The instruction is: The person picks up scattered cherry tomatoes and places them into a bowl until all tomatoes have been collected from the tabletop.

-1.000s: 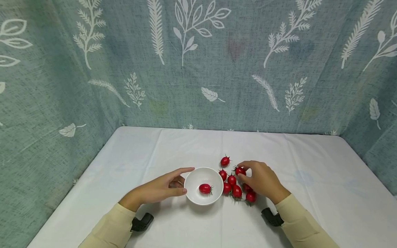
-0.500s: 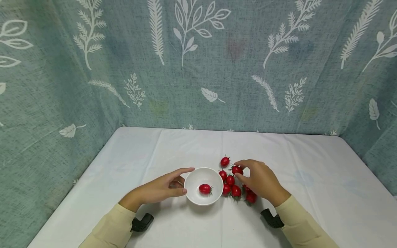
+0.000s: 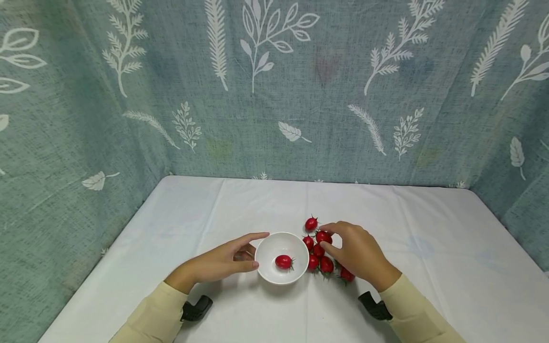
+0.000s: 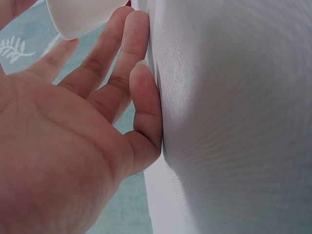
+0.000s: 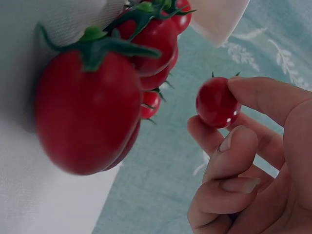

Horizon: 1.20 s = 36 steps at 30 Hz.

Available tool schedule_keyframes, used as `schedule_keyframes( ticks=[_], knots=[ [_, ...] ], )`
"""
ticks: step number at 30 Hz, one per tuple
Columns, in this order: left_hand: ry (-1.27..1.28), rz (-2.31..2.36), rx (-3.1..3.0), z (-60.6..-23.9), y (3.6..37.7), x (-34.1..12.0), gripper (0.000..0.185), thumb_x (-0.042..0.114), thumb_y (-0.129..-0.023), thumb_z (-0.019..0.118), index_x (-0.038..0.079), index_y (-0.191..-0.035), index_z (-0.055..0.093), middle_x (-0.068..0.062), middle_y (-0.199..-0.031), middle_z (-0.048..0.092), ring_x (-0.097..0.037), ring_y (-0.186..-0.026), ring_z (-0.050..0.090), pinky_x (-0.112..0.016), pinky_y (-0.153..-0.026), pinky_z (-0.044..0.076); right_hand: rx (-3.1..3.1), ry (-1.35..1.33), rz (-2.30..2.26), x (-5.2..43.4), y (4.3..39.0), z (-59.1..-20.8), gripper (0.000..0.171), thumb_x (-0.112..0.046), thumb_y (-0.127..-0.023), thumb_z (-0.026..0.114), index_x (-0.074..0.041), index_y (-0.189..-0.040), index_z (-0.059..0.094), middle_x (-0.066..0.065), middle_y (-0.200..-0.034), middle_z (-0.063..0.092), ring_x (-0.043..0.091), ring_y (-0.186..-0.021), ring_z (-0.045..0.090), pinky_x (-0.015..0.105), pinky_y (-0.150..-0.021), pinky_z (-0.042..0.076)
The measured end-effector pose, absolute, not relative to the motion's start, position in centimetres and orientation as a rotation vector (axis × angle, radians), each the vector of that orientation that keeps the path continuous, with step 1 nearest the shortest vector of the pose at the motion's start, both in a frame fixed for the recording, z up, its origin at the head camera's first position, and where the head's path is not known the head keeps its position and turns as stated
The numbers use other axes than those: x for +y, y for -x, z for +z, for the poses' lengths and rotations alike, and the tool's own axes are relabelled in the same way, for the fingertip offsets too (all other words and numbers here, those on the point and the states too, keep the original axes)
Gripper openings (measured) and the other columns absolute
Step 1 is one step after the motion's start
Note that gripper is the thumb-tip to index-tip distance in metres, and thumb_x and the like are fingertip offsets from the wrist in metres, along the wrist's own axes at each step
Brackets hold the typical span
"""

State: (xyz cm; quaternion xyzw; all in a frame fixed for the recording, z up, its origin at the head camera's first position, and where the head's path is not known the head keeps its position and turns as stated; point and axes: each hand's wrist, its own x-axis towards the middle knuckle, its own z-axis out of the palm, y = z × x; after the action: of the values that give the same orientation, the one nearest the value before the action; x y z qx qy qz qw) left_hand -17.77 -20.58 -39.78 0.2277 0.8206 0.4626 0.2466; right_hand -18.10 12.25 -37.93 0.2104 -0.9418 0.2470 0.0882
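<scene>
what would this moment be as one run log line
left hand: touches bowl | right hand: pinches tomato | bowl: one tomato inside | table: more tomatoes beside bowl

Head view faces forward and down; close wrist views share the bowl (image 3: 279, 244).

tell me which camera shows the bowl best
The head view: it shows the bowl from above, rim and inside, with one tomato in it. Both wrist views catch only part of its outside, cut off at the top edge.
</scene>
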Motion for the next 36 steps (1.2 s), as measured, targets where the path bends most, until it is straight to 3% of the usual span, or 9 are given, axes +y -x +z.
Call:
schedule_keyframes(
  ticks=[8, 17, 28, 31, 36],
  knots=[
    [-0.621, 1.265, 2.236, -39.7, 17.7, -20.6, 0.066, 0.029, -0.099, 0.065, 0.031, -0.156, 0.032, -0.008, -0.122, 0.064, -0.022, -0.11, 0.063, -0.04, -0.092, 0.046, -2.801, -0.628, 0.726, 11.5, 17.4, -37.4, 0.034, -0.022, -0.084, 0.082, -0.016, -0.117, 0.074, -0.002, -0.105, 0.073, 0.019, -0.095, 0.069, 0.038, -0.077, 0.057],
    [-0.617, 1.268, 2.234, -39.8, 17.8, -20.7, 0.066, 0.029, -0.098, 0.066, 0.033, -0.155, 0.033, -0.008, -0.121, 0.063, -0.022, -0.11, 0.063, -0.039, -0.092, 0.046, -2.788, -0.66, 0.744, 10.7, 16.6, -37.1, 0.034, -0.023, -0.084, 0.082, -0.019, -0.117, 0.074, -0.006, -0.099, 0.072, 0.013, -0.081, 0.065, 0.03, -0.072, 0.053],
    [-0.617, 1.266, 2.239, -39.8, 17.8, -20.7, 0.065, 0.028, -0.099, 0.065, 0.034, -0.155, 0.033, -0.007, -0.121, 0.064, -0.022, -0.11, 0.064, -0.041, -0.092, 0.046, -2.788, -0.739, 0.789, 9.2, 16.3, -37.2, 0.033, -0.025, -0.084, 0.082, -0.02, -0.117, 0.075, -0.004, -0.114, 0.073, 0.019, -0.107, 0.069, 0.042, -0.089, 0.056],
    [-0.617, 1.267, 2.239, -39.8, 17.8, -20.7, 0.065, 0.027, -0.099, 0.065, 0.033, -0.155, 0.033, -0.007, -0.12, 0.064, -0.022, -0.11, 0.064, -0.041, -0.092, 0.046, -2.784, -0.773, 0.786, 8.6, 16.4, -37.2, 0.032, -0.025, -0.084, 0.082, -0.02, -0.116, 0.075, -0.005, -0.111, 0.073, 0.016, -0.102, 0.069, 0.038, -0.086, 0.056],
    [-0.618, 1.267, 2.24, -39.7, 17.7, -20.7, 0.066, 0.028, -0.099, 0.064, 0.031, -0.156, 0.032, -0.007, -0.121, 0.064, -0.021, -0.11, 0.064, -0.041, -0.093, 0.046, -2.803, -0.814, 0.772, 7.9, 16.6, -37.3, 0.032, -0.024, -0.085, 0.081, -0.02, -0.116, 0.074, -0.008, -0.101, 0.072, 0.006, -0.075, 0.056, 0.023, -0.064, 0.047]
  ],
)
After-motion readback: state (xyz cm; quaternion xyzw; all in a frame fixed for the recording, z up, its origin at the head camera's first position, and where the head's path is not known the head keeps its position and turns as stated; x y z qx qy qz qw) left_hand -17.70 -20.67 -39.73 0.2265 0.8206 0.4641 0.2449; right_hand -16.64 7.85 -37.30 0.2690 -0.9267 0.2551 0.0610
